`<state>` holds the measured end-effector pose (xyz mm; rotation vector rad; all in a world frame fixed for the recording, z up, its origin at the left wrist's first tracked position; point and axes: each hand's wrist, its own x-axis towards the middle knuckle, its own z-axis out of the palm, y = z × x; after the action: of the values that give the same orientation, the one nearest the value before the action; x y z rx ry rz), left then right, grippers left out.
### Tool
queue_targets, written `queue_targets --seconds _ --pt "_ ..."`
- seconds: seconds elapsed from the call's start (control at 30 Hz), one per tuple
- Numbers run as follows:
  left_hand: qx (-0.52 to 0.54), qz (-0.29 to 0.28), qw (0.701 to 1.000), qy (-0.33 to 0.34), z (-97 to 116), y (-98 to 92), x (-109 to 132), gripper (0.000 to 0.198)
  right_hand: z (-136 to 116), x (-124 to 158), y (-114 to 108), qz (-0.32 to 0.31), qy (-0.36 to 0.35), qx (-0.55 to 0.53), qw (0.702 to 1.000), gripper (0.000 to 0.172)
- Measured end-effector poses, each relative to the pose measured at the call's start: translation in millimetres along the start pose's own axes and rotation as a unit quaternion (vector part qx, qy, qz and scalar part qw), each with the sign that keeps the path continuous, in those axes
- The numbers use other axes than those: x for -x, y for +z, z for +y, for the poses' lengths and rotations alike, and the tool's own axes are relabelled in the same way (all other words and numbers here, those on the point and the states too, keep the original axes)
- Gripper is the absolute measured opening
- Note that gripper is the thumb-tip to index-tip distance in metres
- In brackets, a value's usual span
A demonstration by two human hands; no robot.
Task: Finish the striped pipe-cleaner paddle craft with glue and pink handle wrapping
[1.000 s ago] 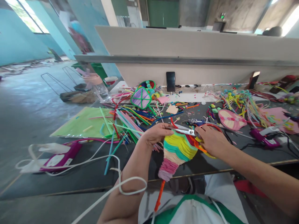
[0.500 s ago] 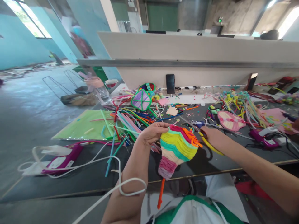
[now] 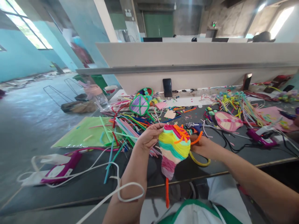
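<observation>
A fan-shaped craft piece (image 3: 175, 149) in pink, yellow, teal and cream fuzzy stripes is held up in front of me, tilted, with an orange stem pointing down. My left hand (image 3: 150, 135) is closed on its upper left edge. Loose orange pipe-cleaner ends (image 3: 182, 133) cross over its upper right part. At the right edge, my right hand (image 3: 202, 145) is closed, its fingertips partly hidden behind the piece. A yellow scissors handle (image 3: 204, 163) loops out below that hand; the blades are hidden.
Pipe cleaners (image 3: 130, 127) lie heaped to the left beside a green plastic packet (image 3: 77, 132). Purple power strips (image 3: 63, 168) sit at both sides, with a white cable near my left arm. A phone (image 3: 167, 87) leans on the partition. A pink striped piece (image 3: 227, 121) lies right.
My right hand has moved left against the craft piece's edge, and the scissors blades have dropped from sight. The piece has turned slightly, and its orange ends now spread differently.
</observation>
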<state>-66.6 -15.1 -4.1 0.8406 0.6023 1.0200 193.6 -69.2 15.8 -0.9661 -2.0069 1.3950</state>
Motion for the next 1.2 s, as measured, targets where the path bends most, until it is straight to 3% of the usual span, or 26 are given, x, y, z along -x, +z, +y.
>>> queue_targets --seconds 0.03,0.1,0.2,0.27,0.33,0.57,0.7,0.83,1.03,1.2 --pt "-0.001 0.007 1.000 0.011 0 0.4 0 0.026 -3 0 7 -0.008 -0.005 -0.133 0.991 0.045" --pt "0.002 0.027 0.999 0.037 1 1.0 -1 0.026 -6 -1 23 0.008 -0.016 -0.338 0.941 0.047" --pt "0.011 0.052 0.996 0.067 3 2.9 -2 0.028 -9 -13 43 0.101 -0.037 -0.458 0.883 0.041" --pt "0.017 0.053 0.996 0.076 4 4.6 -1 0.029 -13 -26 47 0.147 -0.047 -0.479 0.864 0.037" --pt "0.025 0.042 0.995 0.089 5 5.7 2 0.032 -16 -37 41 0.155 -0.040 -0.490 0.857 0.035" --pt "0.023 0.025 0.988 0.152 9 12.7 11 0.040 -5 -48 -1 0.008 0.029 -0.482 0.875 0.035" --pt "-0.031 0.010 0.990 0.136 8 26.3 13 0.050 7 -48 11 -0.051 0.026 -0.486 0.872 0.042" --pt "-0.091 -0.052 0.984 0.143 3 35.8 13 0.058 11 -51 29 -0.088 0.048 -0.490 0.866 0.050" --pt "-0.227 -0.080 0.944 0.227 -3 34.5 9 0.039 21 -62 49 -0.114 0.055 -0.534 0.836 0.055" --pt "-0.252 -0.066 0.941 0.214 -1 36.2 9 0.021 32 -67 63 -0.145 0.097 -0.558 0.811 0.053"
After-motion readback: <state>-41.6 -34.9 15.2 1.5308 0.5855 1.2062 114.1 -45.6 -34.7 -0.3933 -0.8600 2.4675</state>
